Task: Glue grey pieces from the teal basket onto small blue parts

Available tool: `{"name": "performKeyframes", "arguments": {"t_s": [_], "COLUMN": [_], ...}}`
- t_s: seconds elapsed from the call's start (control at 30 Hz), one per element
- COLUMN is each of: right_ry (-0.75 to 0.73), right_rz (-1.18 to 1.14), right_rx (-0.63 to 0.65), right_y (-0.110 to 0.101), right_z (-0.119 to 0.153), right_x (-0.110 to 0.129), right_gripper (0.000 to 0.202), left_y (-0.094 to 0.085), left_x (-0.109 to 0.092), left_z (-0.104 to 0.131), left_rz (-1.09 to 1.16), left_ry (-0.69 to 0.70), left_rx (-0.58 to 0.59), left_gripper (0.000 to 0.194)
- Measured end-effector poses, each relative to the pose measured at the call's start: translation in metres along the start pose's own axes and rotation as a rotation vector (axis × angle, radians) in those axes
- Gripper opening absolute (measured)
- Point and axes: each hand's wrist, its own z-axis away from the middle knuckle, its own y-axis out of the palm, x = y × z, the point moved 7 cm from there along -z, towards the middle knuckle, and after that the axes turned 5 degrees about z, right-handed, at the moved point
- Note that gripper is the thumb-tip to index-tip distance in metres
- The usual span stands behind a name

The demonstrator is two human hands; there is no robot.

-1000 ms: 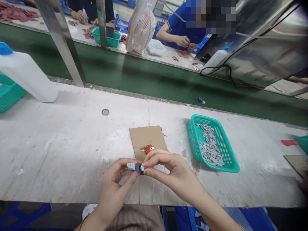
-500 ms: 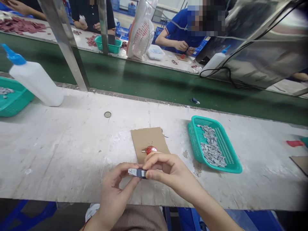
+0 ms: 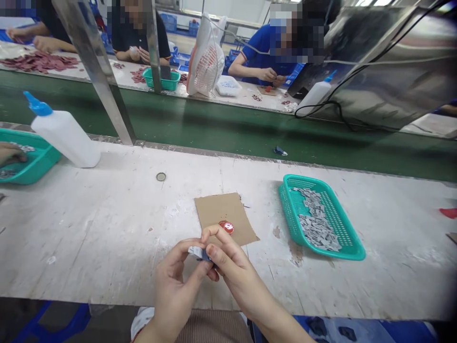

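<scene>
Close above the table's front part, my left hand (image 3: 174,276) pinches a small dark blue and light grey piece (image 3: 197,252) between thumb and fingers. My right hand (image 3: 232,267) is closed round the other end of the same piece, its fingers covering much of it. Just beyond the hands lies a square of brown cardboard (image 3: 217,209). On it rests a round red item with a white mark (image 3: 226,226), partly hidden by my right fingers. A green basket (image 3: 289,214) holding many small grey pieces (image 3: 317,226) stands to the right.
A metal bottle cap (image 3: 161,176) lies on the table. At left are a white bottle with a blue nozzle (image 3: 69,138) and a green basket (image 3: 43,166) with another person's hand (image 3: 12,153) in it. Beyond runs a green belt (image 3: 214,128); people work across it.
My right fingers have shifted left and wrapped further over the piece, which now tilts. The red item's metal part is now hidden. Another person's hand has entered the left basket.
</scene>
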Motion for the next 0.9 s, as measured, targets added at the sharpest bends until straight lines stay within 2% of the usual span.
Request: {"name": "performKeyframes", "arguments": {"t_s": [0.13,0.27,0.43,0.53,0.63,0.7,0.77,0.83,0.9], "right_ry": [0.014,0.064,0.034,0.007,-0.042,-0.11,-0.193,-0.26,-0.282], "right_rz": [-0.071,-0.097,-0.092,-0.037,0.115,0.251,0.411,0.6,0.797], "right_rx": [-0.089,-0.051,-0.072,-0.077,-0.092,-0.142,-0.259,-0.458,-0.698], "right_y": [-0.003,-0.005,-0.014,-0.015,-0.022,-0.036,-0.062,-0.101,-0.148], "right_z": [0.0,0.0,-0.003,-0.003,0.002,0.011,0.025,0.045,0.067], "right_x": [-0.005,-0.011,-0.009,-0.008,-0.006,0.002,0.017,0.038,0.061], "right_gripper": [0.027,0.039,0.03,0.031,0.043,0.049,0.045,0.038,0.035], "left_y": [0.003,0.005,0.01,0.014,0.015,0.007,-0.006,-0.018,-0.029], "left_x": [0.004,0.008,0.012,0.015,0.013,0.008,0.003,-0.002,-0.01], "left_z": [-0.003,-0.007,-0.009,-0.009,-0.015,-0.028,-0.048,-0.073,-0.102], "left_rz": [-0.002,0.001,0.015,0.05,0.072,0.085,0.106,0.121,0.073], "left_ry": [-0.006,-0.077,-0.124,-0.143,-0.17,-0.191,-0.258,-0.335,-0.33], "left_rx": [0.045,0.067,0.061,0.027,0.044,-0.005,-0.058,-0.049,-0.039], "left_gripper": [0.014,0.016,0.019,0.021,0.024,0.027,0.033,0.038,0.036]}}
